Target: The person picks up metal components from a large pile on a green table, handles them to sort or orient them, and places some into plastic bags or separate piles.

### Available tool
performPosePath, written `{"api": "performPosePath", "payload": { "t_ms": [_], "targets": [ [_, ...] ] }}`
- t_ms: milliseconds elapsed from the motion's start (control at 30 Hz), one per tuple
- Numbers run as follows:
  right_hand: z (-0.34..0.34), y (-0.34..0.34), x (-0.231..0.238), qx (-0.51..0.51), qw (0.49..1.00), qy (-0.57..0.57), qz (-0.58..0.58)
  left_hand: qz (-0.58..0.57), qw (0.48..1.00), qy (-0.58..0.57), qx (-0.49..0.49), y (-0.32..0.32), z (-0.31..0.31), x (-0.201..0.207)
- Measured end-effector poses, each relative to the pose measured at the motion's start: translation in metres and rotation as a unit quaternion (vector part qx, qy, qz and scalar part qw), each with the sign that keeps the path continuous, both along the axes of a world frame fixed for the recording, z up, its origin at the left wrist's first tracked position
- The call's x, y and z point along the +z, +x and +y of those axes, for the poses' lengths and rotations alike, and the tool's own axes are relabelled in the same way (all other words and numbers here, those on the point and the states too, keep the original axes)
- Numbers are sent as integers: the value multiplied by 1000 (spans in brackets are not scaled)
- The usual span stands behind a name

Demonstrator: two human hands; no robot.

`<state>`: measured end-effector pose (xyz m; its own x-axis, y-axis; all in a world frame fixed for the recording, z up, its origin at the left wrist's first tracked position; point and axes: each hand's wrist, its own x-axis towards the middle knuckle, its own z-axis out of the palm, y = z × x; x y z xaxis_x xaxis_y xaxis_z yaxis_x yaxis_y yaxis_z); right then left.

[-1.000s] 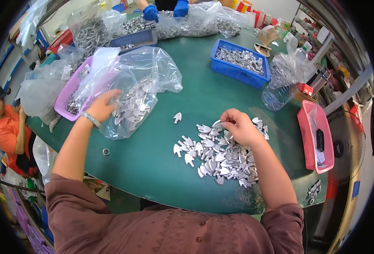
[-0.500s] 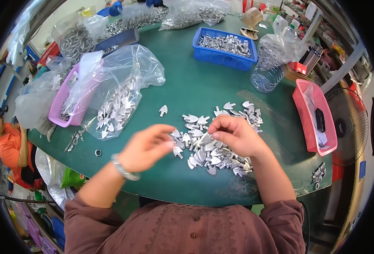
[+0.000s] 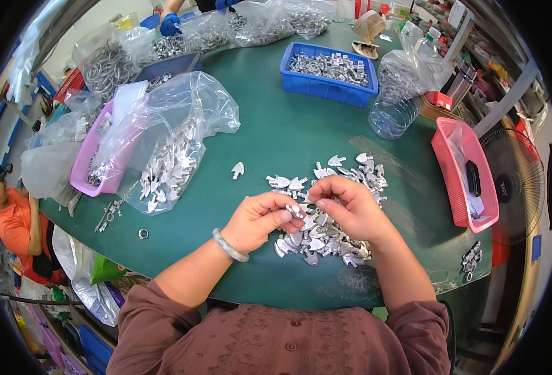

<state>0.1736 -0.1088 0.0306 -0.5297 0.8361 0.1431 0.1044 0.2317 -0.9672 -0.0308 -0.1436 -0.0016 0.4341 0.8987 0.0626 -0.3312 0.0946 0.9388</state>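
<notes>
My left hand [image 3: 258, 219], with a pale bangle at its wrist, pinches a small silver metal piece [image 3: 295, 212] between thumb and fingers. Close beside it, my right hand [image 3: 349, 209] has its thumb and forefinger brought together over the pile; whatever they hold, if anything, is hidden. Under and around both hands spreads a heap of silver arrowhead-shaped metal pieces [image 3: 316, 240], partly covered by them. One single arrowhead piece [image 3: 238, 170] lies apart, left of the heap.
Left on the green table [image 3: 257, 125] are an open clear bag [image 3: 216, 112] of metal pieces and a purple basket [image 3: 110, 184]. A blue bin [image 3: 329, 94] of small metal parts stands far, a pink basket [image 3: 466, 212] right. Blue-gloved hands [image 3: 170, 25] work at the far edge.
My left hand has moved right, toward my right hand, and now holds a small metal piece. A co-worker's gloved hand at the far edge has shifted.
</notes>
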Motion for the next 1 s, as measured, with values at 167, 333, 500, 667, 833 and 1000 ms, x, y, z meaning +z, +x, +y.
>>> {"api": "performPosePath", "payload": {
  "t_ms": [167, 333, 500, 667, 833, 1000],
  "targets": [
    [18, -4, -11, -37, 953, 219, -208, -153, 979, -118, 63, -19, 13, 0],
    [38, -24, -21, -37, 883, 325, -337, -164, 959, -191, 128, -27, 18, -4],
    [51, -33, -24, -9, 839, 351, -417, -195, 943, -233, 137, -26, 16, -3],
    [54, -32, -19, 20, 884, 278, -375, -120, 955, -243, 124, -25, 14, -6],
    [47, -29, -1, 48, 947, 131, -290, -45, 966, -217, 130, -15, 11, 3],
    [33, -37, 17, 139, 975, 37, -168, -60, 975, -211, 37, -13, 5, 1]
  ]
}}
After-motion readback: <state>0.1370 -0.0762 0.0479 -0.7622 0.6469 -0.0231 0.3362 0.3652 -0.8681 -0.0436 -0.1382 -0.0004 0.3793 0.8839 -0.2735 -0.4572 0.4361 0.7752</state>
